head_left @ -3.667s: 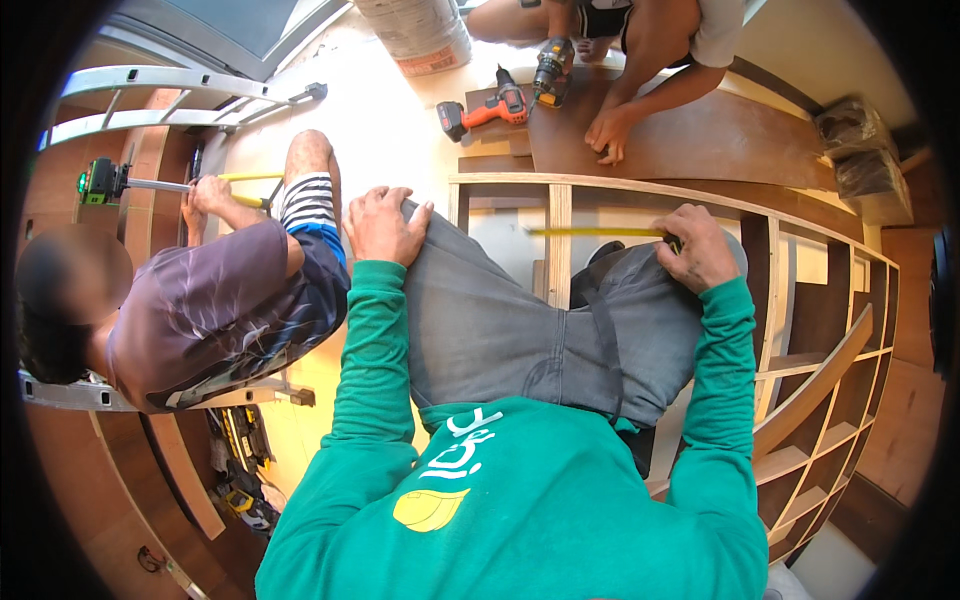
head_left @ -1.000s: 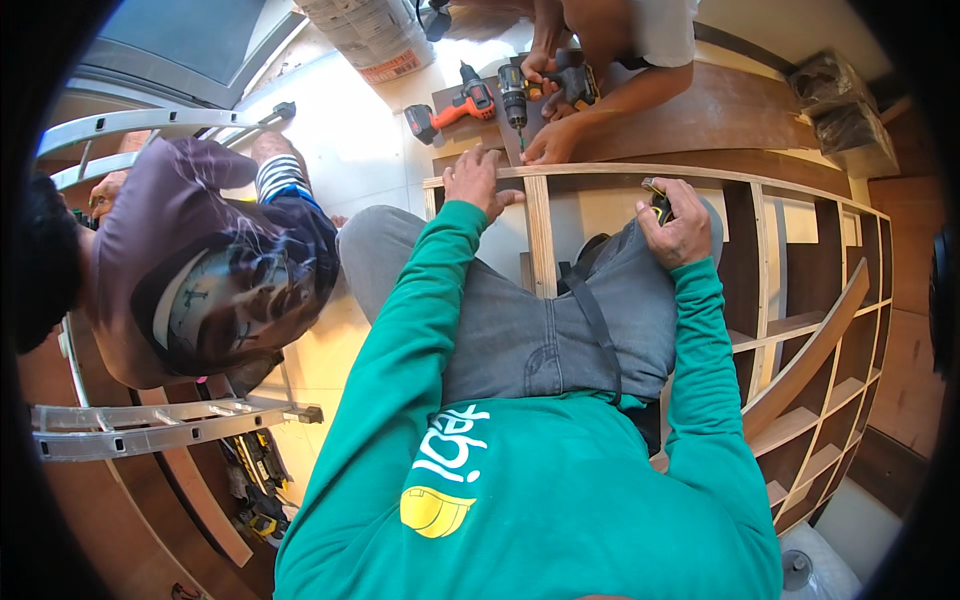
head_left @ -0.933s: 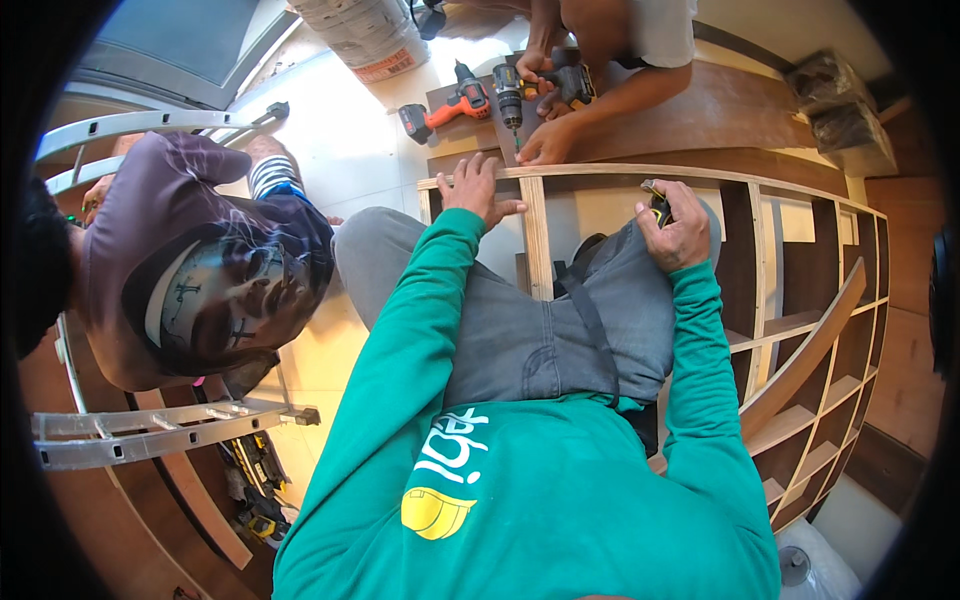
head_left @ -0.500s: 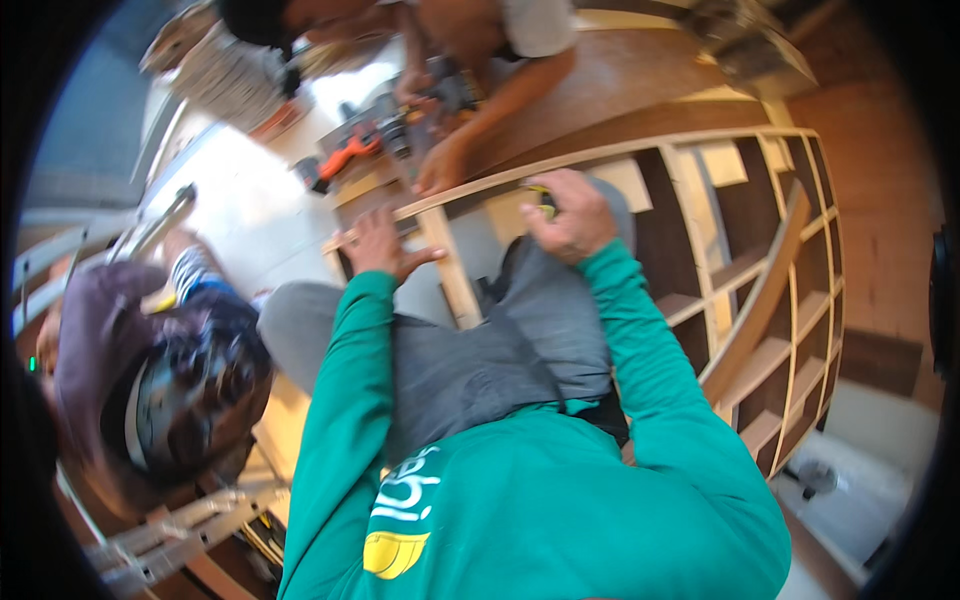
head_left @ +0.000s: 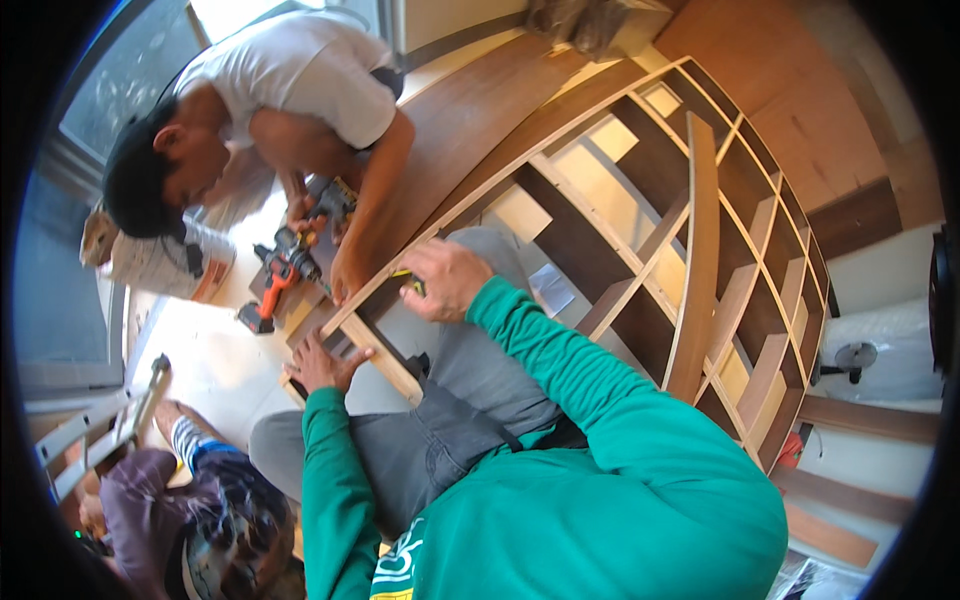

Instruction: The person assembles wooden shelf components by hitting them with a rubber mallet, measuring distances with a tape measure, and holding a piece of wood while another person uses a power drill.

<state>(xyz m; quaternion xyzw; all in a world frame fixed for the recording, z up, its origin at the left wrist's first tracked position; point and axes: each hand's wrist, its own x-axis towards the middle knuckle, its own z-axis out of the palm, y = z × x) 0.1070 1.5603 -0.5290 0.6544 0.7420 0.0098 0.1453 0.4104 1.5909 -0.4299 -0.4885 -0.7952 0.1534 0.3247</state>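
Note:
My left hand (head_left: 325, 365) lies flat with its fingers spread on the near corner of a curved wooden shelf frame (head_left: 560, 130). My right hand (head_left: 445, 280) is closed on a small yellow and black object (head_left: 408, 284), perhaps a tape measure, and holds it against the frame's long front rail. I wear green sleeves and grey trousers, and my legs lie inside the frame.
A person in a white shirt (head_left: 290, 75) crouches across the rail with one hand on it, beside an orange drill (head_left: 270, 290). Another person in a purple top (head_left: 170, 500) sits at lower left by a metal ladder (head_left: 95, 430). A white sack (head_left: 160, 265) stands at left.
My left hand went from my knee to the frame's corner. My right hand stayed on the rail. The view has rolled, so the frame now runs diagonally up to the right.

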